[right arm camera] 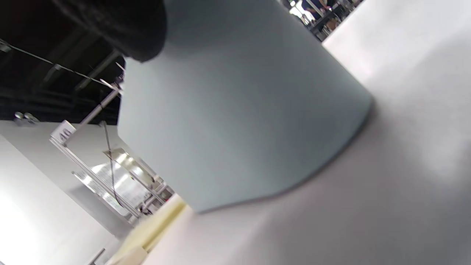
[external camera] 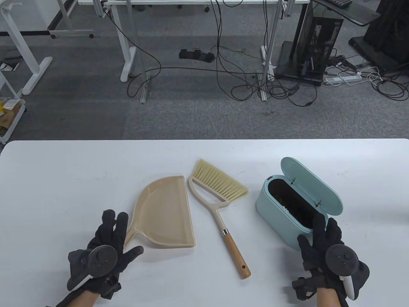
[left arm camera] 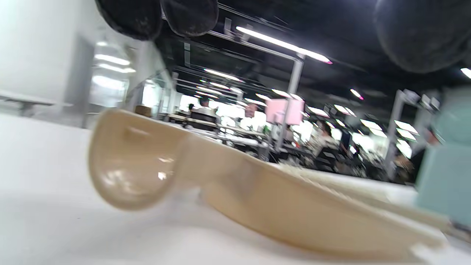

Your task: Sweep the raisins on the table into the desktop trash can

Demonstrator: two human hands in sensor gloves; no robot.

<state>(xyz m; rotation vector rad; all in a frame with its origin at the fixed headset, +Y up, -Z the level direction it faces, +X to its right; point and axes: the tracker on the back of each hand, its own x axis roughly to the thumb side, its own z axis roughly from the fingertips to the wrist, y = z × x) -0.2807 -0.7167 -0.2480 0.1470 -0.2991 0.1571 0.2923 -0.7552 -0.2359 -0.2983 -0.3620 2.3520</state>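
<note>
The mint desktop trash can (external camera: 281, 214) stands at the right with its lid (external camera: 314, 185) flipped open; dark contents show inside. No raisins show on the tabletop. A beige dustpan (external camera: 166, 211) and a hand broom (external camera: 220, 204) with a wooden handle lie side by side in the middle. My left hand (external camera: 124, 233) hovers with fingers spread over the dustpan's handle (external camera: 129, 235); in the left wrist view the fingertips (left arm camera: 189, 14) hang above the handle (left arm camera: 132, 162), apart from it. My right hand (external camera: 311, 230) is open, fingers stretched against the can's near end (right arm camera: 239, 103).
The white table (external camera: 64, 192) ends at a far edge beyond the tools. The can also shows in the left wrist view (left arm camera: 445, 173), past the dustpan (left arm camera: 257, 198). Desks and cables stand on the floor behind.
</note>
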